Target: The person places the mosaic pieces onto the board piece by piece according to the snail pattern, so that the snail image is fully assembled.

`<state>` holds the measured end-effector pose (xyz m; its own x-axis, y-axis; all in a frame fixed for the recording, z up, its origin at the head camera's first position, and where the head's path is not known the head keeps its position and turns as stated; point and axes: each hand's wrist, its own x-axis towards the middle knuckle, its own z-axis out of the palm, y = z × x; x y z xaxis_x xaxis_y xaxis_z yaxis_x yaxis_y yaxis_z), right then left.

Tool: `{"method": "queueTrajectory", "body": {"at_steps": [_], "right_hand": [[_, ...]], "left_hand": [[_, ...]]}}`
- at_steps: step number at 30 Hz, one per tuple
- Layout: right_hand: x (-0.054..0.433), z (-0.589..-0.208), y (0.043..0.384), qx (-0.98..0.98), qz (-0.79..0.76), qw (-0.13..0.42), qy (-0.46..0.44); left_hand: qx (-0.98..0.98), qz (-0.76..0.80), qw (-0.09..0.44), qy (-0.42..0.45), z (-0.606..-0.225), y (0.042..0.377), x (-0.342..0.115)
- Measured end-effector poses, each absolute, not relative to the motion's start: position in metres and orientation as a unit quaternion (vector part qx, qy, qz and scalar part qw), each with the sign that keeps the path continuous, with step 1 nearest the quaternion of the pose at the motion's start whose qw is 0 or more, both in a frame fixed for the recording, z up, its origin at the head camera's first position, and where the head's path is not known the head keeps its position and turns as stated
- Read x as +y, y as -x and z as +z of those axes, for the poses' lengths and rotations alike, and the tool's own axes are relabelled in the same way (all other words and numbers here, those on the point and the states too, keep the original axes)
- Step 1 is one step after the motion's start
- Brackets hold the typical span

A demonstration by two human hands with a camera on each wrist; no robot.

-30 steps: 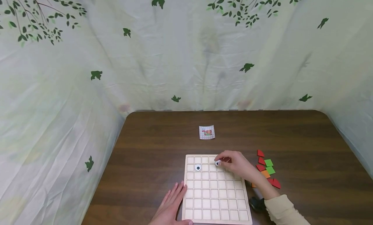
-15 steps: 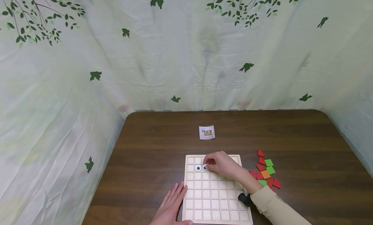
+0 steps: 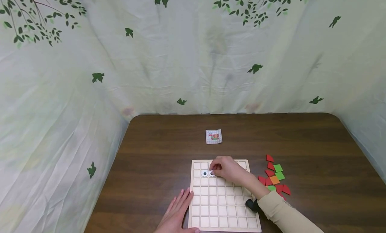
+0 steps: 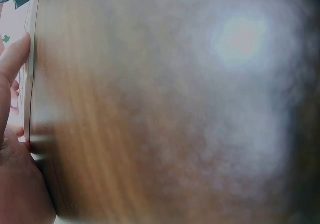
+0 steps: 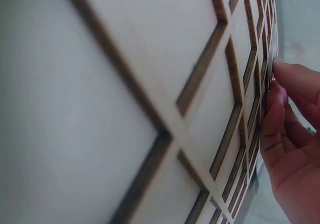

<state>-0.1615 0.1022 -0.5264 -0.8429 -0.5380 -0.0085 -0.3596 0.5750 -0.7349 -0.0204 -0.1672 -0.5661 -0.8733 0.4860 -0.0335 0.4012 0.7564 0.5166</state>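
A pale wooden board (image 3: 222, 201) with a grid of square cells lies on the table. One white eye tile (image 3: 204, 173) sits in its second row. Right beside it my right hand (image 3: 230, 170) pinches a second eye tile (image 3: 211, 173) over the neighbouring cell. The fingers hide part of that tile; whether it is fully seated I cannot tell. In the right wrist view the right hand (image 5: 295, 119) meets the board's surface at the far side. My left hand (image 3: 177, 211) rests with straight fingers against the board's left edge, its thumb at the near corner.
Right of the board lie several red pieces (image 3: 269, 173), green squares (image 3: 279, 176) and an orange square (image 3: 274, 180), partly hidden by the right forearm. A small printed pattern card (image 3: 213, 136) lies behind the board. A leaf-patterned curtain (image 3: 193, 58) hangs past the dark table's (image 3: 156, 142) far edge.
My right hand has carried the second eye tile left and slightly nearer, to beside the first one, and has stayed there since half a second ago. The left hand has not moved.
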Motion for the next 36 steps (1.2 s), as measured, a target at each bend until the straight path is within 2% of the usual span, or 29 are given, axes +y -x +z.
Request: {"method": "queueTrajectory", "body": {"at_steps": [4,12,23,30,36], "right_hand": [[0.104,-0.523,0.159,0.881,-0.374,0.116,0.263],[0.126,-0.520,0.147,0.879,-0.386,0.116,0.255],[0.179,-0.516,0.134,0.885,-0.405,0.088,0.213],[0.217,-0.515,0.130,0.903,-0.385,0.039,0.188],[0.243,-0.517,0.131,0.930,-0.338,-0.025,0.143]], "left_hand": [[0.934,0.255,0.082,-0.238,-0.566,0.021,-0.167],[0.937,0.232,0.022,-0.259,-0.571,0.020,-0.168],[0.935,0.239,0.019,-0.260,-0.573,0.019,-0.168],[0.940,0.227,0.020,-0.255,-0.574,0.018,-0.168],[0.937,0.237,0.034,-0.253,-0.572,0.020,-0.169]]}}
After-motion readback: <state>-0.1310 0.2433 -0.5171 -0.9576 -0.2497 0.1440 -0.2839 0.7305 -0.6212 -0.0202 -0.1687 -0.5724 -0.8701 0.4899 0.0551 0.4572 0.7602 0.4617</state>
